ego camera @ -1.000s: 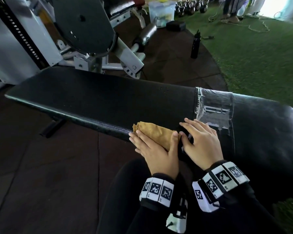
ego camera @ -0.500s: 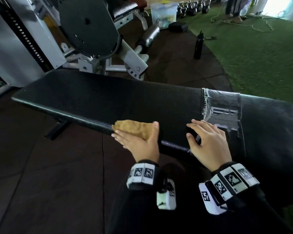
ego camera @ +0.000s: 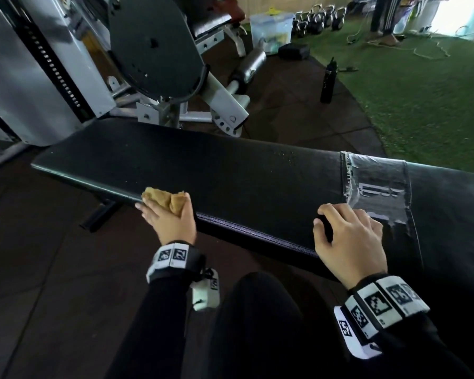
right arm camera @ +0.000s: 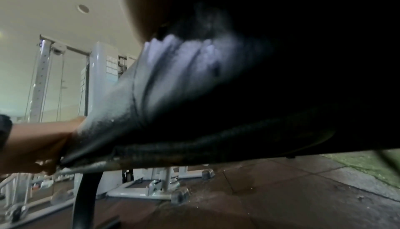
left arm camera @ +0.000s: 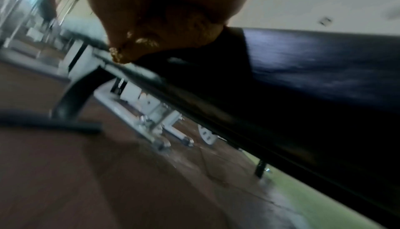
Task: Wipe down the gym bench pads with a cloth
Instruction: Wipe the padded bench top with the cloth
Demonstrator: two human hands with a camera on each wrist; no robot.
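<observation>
The long black bench pad (ego camera: 230,173) runs across the head view, with a patch of clear tape (ego camera: 378,187) near its right end. My left hand (ego camera: 166,217) holds a crumpled tan cloth (ego camera: 166,199) against the pad's near edge, left of middle, thumb curled round its right side. In the blurred left wrist view the cloth (left arm camera: 142,44) shows under the palm, on the pad (left arm camera: 314,71). My right hand (ego camera: 348,236) rests on the pad beside the tape, fingers bent and holding nothing. The right wrist view shows the wrinkled pad (right arm camera: 194,78) from below.
A grey weight machine (ego camera: 153,50) stands just behind the bench. A black bottle (ego camera: 328,83) is on the dark rubber floor at the edge of green turf (ego camera: 422,91). Further back are a plastic bin (ego camera: 271,28), several kettlebells (ego camera: 318,20) and a person's legs (ego camera: 383,17).
My left hand has slid the cloth leftwards along the pad's near edge, away from the right hand. The right hand has stayed beside the tape.
</observation>
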